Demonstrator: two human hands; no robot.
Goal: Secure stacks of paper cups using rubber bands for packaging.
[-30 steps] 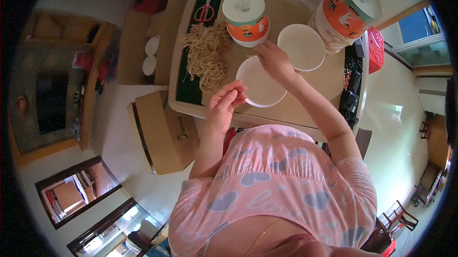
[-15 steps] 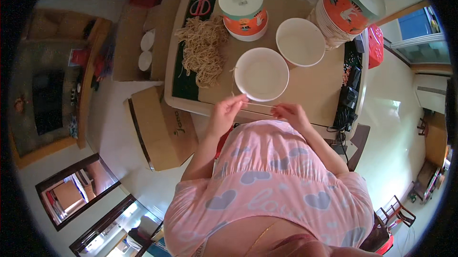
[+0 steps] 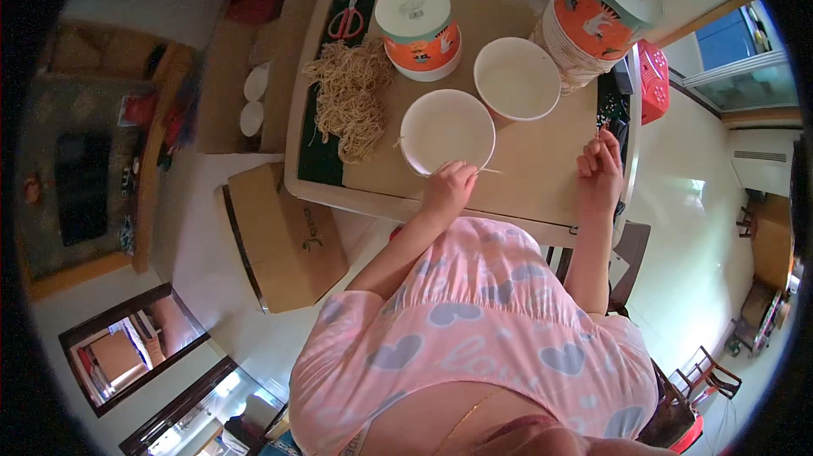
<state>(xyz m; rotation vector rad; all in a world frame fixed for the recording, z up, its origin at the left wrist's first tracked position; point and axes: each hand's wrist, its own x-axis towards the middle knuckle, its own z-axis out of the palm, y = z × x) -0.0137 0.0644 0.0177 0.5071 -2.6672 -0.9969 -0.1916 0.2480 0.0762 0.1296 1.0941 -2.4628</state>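
Observation:
My left hand (image 3: 450, 190) is closed over the near rim of a white paper bucket (image 3: 447, 130). It pinches a thin beige string (image 3: 489, 171), whose free end sticks out to the right of the fingers. Another bit of string shows at the bucket's left rim. At the table's right edge, my right hand (image 3: 600, 170) is raised with its fingers curled together beside small scattered beads (image 3: 603, 121). Whatever is between those fingertips is too small to make out. A tangled heap of beige string (image 3: 351, 99) lies left of the bucket.
A second open white bucket (image 3: 517, 79) stands behind the first. An upturned orange-and-green bucket (image 3: 417, 33) and a tall stack of them (image 3: 597, 20) are farther back. Red-handled scissors (image 3: 346, 22) lie at the far left. Cardboard boxes (image 3: 284, 240) sit beside the table.
My right hand has let go of the string and moved right to the beads. My left hand has shifted right along the bucket's near rim, still pinching the string.

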